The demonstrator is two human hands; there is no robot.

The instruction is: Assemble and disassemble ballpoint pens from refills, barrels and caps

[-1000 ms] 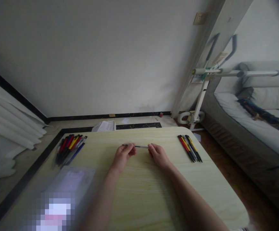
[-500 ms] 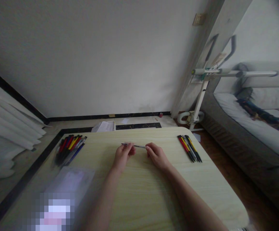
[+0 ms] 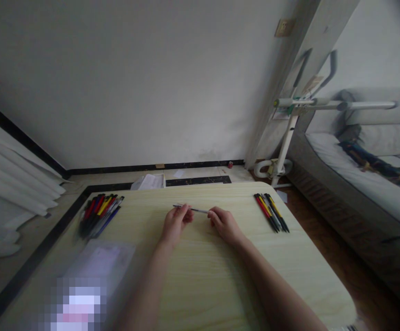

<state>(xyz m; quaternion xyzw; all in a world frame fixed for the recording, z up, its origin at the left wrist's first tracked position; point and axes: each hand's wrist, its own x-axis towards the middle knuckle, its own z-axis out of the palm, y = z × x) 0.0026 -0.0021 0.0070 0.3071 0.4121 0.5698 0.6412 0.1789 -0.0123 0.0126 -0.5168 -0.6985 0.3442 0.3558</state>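
Both my hands rest near the far middle of a pale wooden table (image 3: pixel 200 276). My left hand (image 3: pixel 174 224) and my right hand (image 3: pixel 223 223) are each closed in a pinch on one thin dark pen part (image 3: pixel 196 210) that stretches level between them, just above the tabletop. The left fingers grip its left portion and the right fingers grip its right end. A heap of several pens (image 3: pixel 99 212) in red, yellow, blue and black lies at the table's far left. A tidy row of several pens (image 3: pixel 272 211) lies at the far right.
A clear plastic sleeve with paper (image 3: pixel 99 262) lies at the near left of the table. Beyond the table are a white wall, papers on the floor (image 3: pixel 149 181), a white stand (image 3: pixel 285 138) and a grey sofa (image 3: pixel 358 170) to the right.
My right hand has slid a little to the left toward my left hand, so less of the thin part shows between them. The pen heaps have not moved.
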